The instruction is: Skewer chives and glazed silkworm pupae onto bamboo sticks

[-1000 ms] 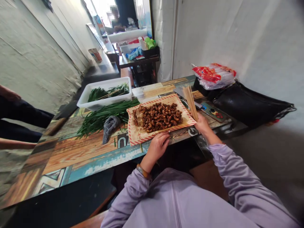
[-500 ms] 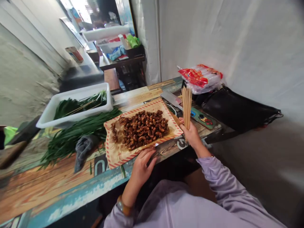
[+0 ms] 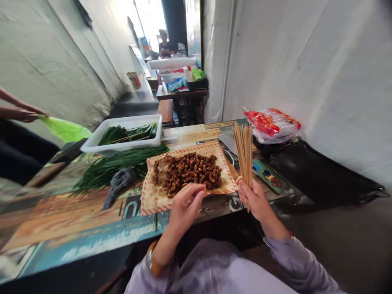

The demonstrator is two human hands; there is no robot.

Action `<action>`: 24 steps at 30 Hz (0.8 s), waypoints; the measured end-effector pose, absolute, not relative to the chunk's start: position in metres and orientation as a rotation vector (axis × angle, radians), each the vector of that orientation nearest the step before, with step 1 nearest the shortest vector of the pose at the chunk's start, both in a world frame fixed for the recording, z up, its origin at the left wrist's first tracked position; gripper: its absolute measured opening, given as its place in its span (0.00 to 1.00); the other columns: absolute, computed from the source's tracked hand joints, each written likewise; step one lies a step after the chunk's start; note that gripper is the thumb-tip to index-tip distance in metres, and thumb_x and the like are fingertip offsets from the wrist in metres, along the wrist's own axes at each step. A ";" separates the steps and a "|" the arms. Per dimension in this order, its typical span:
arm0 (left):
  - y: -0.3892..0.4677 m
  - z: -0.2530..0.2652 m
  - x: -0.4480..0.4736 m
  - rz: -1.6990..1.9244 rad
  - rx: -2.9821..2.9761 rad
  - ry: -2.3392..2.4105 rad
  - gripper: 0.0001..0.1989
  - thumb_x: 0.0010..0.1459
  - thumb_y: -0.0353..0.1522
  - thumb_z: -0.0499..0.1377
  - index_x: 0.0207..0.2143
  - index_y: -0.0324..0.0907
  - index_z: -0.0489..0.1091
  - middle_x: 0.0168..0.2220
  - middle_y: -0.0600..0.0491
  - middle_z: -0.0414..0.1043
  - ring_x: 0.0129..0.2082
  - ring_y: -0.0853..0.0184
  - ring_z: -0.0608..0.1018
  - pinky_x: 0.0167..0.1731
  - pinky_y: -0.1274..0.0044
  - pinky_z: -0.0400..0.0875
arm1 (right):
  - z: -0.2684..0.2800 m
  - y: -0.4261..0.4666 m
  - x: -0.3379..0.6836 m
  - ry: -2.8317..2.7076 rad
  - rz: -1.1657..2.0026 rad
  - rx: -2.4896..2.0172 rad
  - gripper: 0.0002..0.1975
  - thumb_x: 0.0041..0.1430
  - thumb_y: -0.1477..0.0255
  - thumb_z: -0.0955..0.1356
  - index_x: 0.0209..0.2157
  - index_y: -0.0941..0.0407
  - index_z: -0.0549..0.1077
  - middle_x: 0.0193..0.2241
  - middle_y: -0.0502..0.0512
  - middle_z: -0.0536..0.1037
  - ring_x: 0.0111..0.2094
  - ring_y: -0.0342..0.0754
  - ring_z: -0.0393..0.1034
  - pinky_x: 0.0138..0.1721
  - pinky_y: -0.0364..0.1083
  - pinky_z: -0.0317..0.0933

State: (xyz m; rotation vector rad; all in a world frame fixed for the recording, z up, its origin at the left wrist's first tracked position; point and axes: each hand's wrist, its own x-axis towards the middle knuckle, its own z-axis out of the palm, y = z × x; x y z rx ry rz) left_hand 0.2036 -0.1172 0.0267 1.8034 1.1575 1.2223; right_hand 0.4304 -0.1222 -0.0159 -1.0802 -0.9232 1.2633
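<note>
My right hand (image 3: pixel 253 196) is closed around the lower part of a bundle of thin bamboo skewers (image 3: pixel 243 149), which stands nearly upright. My left hand (image 3: pixel 186 204) hovers at the near edge of a paper-lined tray (image 3: pixel 150 204) with a red-striped border, its fingers loosely bent, thumb a little apart, and nothing visible in them. A heap of glossy dark-brown pieces, like insect pupae (image 3: pixel 192 169), covers the middle of the paper. The left hand hides part of the tray's front edge.
Left of the tray lie long green chives (image 3: pixel 107 167) and a grey cloth (image 3: pixel 119 183). Behind them stands a white bin (image 3: pixel 122 119) of greens. A cleaver (image 3: pixel 228 143), a phone (image 3: pixel 268 175), a black bag (image 3: pixel 324 175) and a red-printed package (image 3: pixel 272 122) lie right. Another person's hands (image 3: pixel 26 114) hold a green bag.
The view has swung left. My left hand has lifted from the tray's front edge and its fingers have drawn closer together. Another person with a green bag has come into view at left.
</note>
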 end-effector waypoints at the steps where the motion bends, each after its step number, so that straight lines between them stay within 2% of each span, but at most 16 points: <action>1: -0.113 0.029 0.212 1.217 1.718 1.158 0.09 0.61 0.35 0.60 0.38 0.42 0.78 0.37 0.48 0.79 0.37 0.64 0.80 0.36 0.76 0.75 | -0.012 -0.129 0.426 -0.927 1.343 -1.040 0.17 0.58 0.55 0.71 0.35 0.54 0.68 0.16 0.38 0.55 0.15 0.35 0.46 0.15 0.37 0.44; 5: -0.105 0.031 0.240 1.160 1.371 1.062 0.12 0.56 0.38 0.64 0.39 0.40 0.78 0.33 0.50 0.78 0.31 0.69 0.76 0.33 0.78 0.72 | -0.010 -0.155 0.405 -0.945 1.554 -0.956 0.16 0.60 0.55 0.70 0.36 0.54 0.68 0.16 0.38 0.55 0.14 0.35 0.44 0.14 0.36 0.43; 11: -0.129 0.029 0.238 1.256 1.122 0.932 0.13 0.48 0.38 0.69 0.27 0.37 0.75 0.24 0.56 0.71 0.24 0.75 0.70 0.28 0.81 0.65 | -0.016 -0.183 0.388 -1.113 1.693 -0.911 0.18 0.59 0.54 0.70 0.37 0.54 0.68 0.16 0.38 0.56 0.14 0.35 0.44 0.13 0.35 0.42; 17: -0.164 0.025 0.213 1.325 1.117 0.950 0.14 0.49 0.40 0.68 0.27 0.36 0.76 0.23 0.55 0.72 0.24 0.74 0.71 0.27 0.81 0.64 | -0.016 -0.209 0.372 -1.192 1.702 -0.874 0.17 0.60 0.56 0.69 0.42 0.54 0.68 0.17 0.38 0.56 0.14 0.35 0.44 0.13 0.35 0.43; 24: -0.189 0.028 0.202 1.387 1.113 0.904 0.15 0.53 0.41 0.66 0.27 0.37 0.74 0.23 0.55 0.71 0.24 0.73 0.71 0.28 0.80 0.66 | -0.013 -0.226 0.363 -1.210 1.795 -0.793 0.15 0.62 0.57 0.69 0.41 0.53 0.68 0.17 0.38 0.57 0.13 0.34 0.43 0.12 0.35 0.42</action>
